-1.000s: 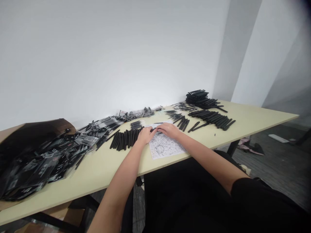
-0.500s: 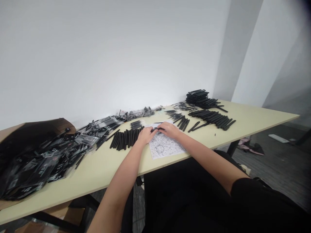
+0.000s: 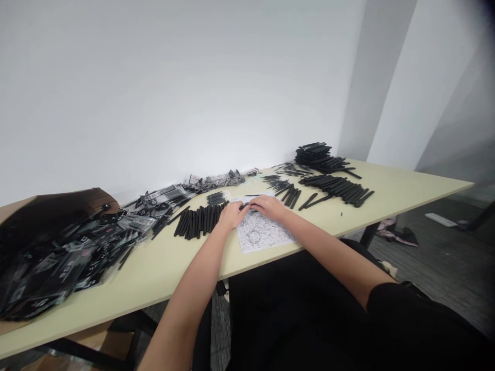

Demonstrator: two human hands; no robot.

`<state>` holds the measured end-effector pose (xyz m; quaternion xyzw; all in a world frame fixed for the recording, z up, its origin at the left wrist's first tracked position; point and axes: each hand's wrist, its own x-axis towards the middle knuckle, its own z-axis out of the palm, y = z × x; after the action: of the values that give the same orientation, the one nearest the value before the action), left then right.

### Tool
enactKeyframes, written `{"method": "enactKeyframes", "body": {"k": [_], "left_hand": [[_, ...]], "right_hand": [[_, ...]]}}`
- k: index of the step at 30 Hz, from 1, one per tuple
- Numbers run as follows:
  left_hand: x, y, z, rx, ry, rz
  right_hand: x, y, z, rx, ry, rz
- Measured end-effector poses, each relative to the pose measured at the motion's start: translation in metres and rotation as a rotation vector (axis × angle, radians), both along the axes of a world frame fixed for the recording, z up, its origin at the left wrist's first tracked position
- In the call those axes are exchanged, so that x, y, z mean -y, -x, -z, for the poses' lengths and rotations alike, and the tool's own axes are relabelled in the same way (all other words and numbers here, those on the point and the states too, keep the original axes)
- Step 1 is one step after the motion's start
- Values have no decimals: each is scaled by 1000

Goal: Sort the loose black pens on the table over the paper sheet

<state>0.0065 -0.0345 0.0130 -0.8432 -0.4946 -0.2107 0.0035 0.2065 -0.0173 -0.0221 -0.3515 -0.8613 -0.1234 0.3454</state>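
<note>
Above a scribble-covered white sheet of paper (image 3: 261, 234), my two hands meet, fingers bent and closed. Between their fingertips is a slim black pen (image 3: 245, 206), mostly hidden. My left hand (image 3: 231, 215) has one end of it, beside a row of thick black pens (image 3: 198, 221). My right hand (image 3: 269, 207) pinches the other end. Just beyond the fingers, a thin dark stick (image 3: 252, 195) lies on the sheet's far edge. A small group of thin dark sticks (image 3: 215, 198) lies behind my left hand.
Plastic packets (image 3: 77, 257) heap up at the left by an opened cardboard box (image 3: 73, 198), with more wrappers (image 3: 170, 193) along the wall. Right of the sheet, black pens (image 3: 340, 188) lie in a row before a stacked pile (image 3: 315, 154). The yellowish table (image 3: 406, 188) ends in front of me.
Both hands stay over the paper, and the fingertips now cover more of the pen. The whole view has shifted very slightly.
</note>
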Motion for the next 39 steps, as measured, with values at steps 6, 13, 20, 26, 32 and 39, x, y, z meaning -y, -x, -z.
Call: {"method": "enactKeyframes", "body": {"k": [6,13,20,26,32,39], "left_hand": [[0,0,0,-2,-1,-9],[-1,0,0,5,-14,-11],[-2,0,1,3,-7,6],[0,1,0,17,-35,37],[3,2,-2,47,-62,122],[-1,2,1,63,-81,160]], "right_hand": [[1,0,0,-1,-13,14],[1,0,1,-28,-27,7],[-1,0,1,-74,-49,-69],[-2,-1,2,-104,-67,-138],[0,0,-1,-111,-48,-155],[6,0,-8,-109,-73,-209]]}}
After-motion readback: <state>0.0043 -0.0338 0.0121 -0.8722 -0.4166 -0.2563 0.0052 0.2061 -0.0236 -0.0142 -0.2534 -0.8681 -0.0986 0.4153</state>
